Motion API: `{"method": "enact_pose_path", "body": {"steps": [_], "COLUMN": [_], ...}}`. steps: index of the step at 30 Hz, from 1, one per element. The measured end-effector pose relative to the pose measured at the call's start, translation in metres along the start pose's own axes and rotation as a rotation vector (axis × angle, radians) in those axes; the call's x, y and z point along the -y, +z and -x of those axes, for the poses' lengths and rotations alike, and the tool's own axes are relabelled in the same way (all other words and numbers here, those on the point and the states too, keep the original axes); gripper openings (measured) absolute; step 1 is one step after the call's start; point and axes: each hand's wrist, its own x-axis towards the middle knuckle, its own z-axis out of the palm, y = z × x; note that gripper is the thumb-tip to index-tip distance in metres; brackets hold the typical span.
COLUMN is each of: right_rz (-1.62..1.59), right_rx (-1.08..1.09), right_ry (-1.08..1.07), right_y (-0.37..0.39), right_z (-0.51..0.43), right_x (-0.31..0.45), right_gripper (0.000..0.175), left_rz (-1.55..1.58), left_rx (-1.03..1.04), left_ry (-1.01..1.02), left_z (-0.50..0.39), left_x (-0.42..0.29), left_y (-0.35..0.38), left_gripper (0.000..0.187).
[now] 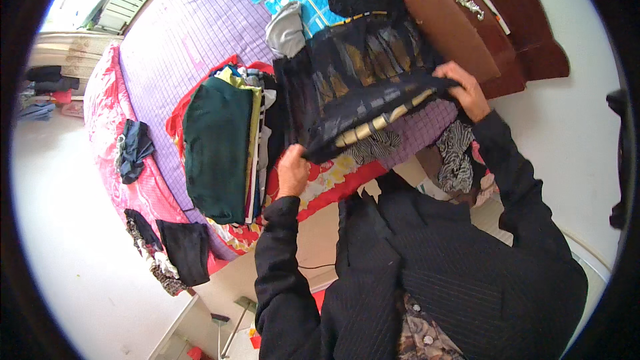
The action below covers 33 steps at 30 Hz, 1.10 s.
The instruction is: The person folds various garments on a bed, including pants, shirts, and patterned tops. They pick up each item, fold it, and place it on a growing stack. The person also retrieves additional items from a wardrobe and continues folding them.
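Note:
A sheer black garment [365,55] with gold and grey patterning lies spread over the near side of the bed. My left hand [294,171] grips its near left corner, and my right hand [465,89] holds the right end of the same edge. Between the two hands that hem is lifted, and a gold band with dark bars shows along it. Left of the garment rises a stack of folded clothes, topped by a dark green piece [217,152]. Partly under the raised hem is a black-and-white striped cloth [372,147].
Blue pillows [305,0] and a crumpled grey cloth [285,30] lie beyond the garment. The dark red wooden headboard [500,50] borders the right. Zebra-patterned cloth [456,157] is heaped by my right arm. Black clothing [184,250] lies at the bed's left end, above a broom [220,318].

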Motion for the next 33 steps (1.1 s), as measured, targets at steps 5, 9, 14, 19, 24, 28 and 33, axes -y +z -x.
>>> {"method": "enact_pose_path", "body": {"steps": [5,9,14,19,24,28,33], "right_rz": [-0.458,-0.656,-0.907,-1.106,-1.259,-0.618,-0.612], "right_rx": [-0.311,-0.260,-0.109,-0.069,0.188,0.342,0.198], "right_ry": [0.061,0.080,0.281,0.421,0.544,0.150,0.176], "right_y": [-0.030,-0.061,-0.014,0.072,0.104,0.107,0.084], "right_z": [-0.115,-0.153,-0.136,-0.099,-0.053,-0.048,-0.056], "right_x": [0.063,0.118,0.184,0.216,0.242,0.252,0.222], "right_gripper": [0.027,0.028,0.032,0.029,0.036,0.041,0.039], "left_rz": [0.243,0.090,0.768,1.252,0.427,-0.080,0.289], "left_rx": [0.000,-0.028,-0.493,-0.604,-0.594,-0.481,-0.542], "left_ry": [0.010,-0.010,-0.021,-0.218,-0.054,0.179,0.320], "left_z": [-0.067,-0.054,-0.018,-0.004,-0.005,-0.012,0.007], "left_x": [-0.079,-0.130,-0.162,-0.205,-0.233,-0.245,-0.201], "left_y": [-0.105,-0.172,-0.192,-0.128,-0.065,-0.036,-0.065], "left_gripper": [0.031,0.025,0.030,0.038,0.032,0.050,0.022]}}
